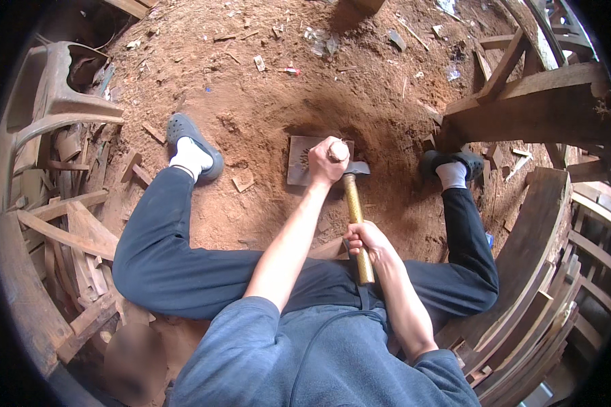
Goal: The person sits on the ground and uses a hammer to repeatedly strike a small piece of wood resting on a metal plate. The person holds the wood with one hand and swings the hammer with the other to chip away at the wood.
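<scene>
My left hand (324, 168) is closed round an upright tool with a round, pale wooden top (337, 152), held over a square grey-brown board (297, 173) with a dark pattern at its middle. The tool's lower end is hidden by my hand. My right hand (361, 239) grips the yellow handle of a hammer (352, 195) lower in the view. The dark hammer head lies just right of my left fist, over the board's right part; whether it touches the board I cannot tell. The board sits in a hollow in the sawdust between my outstretched legs.
Sawdust ground (244, 102) with scraps and litter surrounds the board. Stacked wooden pieces (85, 230) and a carved chair frame (64, 85) stand at the left. Heavy timber beams (523, 108) are at the upper right, and curved planks (536, 224) are piled beside my right leg.
</scene>
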`<state>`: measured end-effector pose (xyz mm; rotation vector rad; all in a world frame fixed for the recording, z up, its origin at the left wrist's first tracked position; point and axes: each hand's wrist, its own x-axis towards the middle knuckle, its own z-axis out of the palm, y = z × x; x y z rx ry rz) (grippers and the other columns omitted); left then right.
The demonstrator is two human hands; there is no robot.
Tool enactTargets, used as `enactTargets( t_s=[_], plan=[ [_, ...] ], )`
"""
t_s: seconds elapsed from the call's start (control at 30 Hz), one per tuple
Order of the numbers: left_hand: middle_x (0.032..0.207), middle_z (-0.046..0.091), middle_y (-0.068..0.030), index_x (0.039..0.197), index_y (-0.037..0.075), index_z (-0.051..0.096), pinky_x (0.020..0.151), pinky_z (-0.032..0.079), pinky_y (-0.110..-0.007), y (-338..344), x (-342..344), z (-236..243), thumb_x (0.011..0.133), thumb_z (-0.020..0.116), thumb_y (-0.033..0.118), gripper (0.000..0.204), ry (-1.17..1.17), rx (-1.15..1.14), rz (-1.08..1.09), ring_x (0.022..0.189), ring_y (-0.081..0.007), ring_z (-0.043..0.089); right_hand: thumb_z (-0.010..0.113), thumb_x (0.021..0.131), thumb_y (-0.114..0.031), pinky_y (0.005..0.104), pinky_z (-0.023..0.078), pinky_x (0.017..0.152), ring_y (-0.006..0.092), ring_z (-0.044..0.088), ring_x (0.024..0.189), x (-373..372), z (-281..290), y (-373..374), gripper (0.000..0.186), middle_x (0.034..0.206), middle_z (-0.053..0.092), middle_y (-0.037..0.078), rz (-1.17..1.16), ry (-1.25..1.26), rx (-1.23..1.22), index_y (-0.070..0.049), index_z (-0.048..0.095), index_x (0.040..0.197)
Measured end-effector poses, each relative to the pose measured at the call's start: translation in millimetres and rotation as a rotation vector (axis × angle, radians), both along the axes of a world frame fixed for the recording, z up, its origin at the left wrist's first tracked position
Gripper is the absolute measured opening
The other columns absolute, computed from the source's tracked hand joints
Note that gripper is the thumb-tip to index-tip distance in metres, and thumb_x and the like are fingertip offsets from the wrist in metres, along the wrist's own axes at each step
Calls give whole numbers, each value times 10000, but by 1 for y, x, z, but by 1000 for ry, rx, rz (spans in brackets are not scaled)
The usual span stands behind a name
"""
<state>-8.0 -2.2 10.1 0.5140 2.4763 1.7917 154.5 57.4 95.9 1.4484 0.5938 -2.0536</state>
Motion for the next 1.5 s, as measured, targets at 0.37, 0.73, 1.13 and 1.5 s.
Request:
enactTargets(
  t_s=[0.37,0.73,1.13,1.5],
  plan=[
    [670,609,-81,721,44,570,598,481,-318,-13,-16,1,603,705,50,180,-154,-1,-235,633,-202,597,508,733,59,221,320,330,45,344,354,-8,-22,-5,207,511,385,-47,-105,-58,-227,-100,376,717],
    [669,615,-88,730,56,569,592,500,-335,-6,4,4,633,729,79,188,-36,-31,-53,643,-245,630,521,750,52,205,341,334,34,371,357,-9,-21,6,198,521,417,-51,-126,-42,-249,-90,385,762],
    [684,619,-70,785,32,588,603,488,-306,-21,6,10,645,773,88,238,-138,76,68,628,-171,604,532,754,40,204,314,334,31,336,365,-1,-29,1,224,527,394,-45,-79,-46,-177,-108,374,697],
    [680,562,7,755,56,570,592,448,-235,-42,-16,14,659,804,109,259,-316,22,-330,633,-78,526,556,737,46,210,335,337,37,387,372,-1,-29,4,194,539,435,-30,-90,-1,-182,-23,424,861]
  ],
)
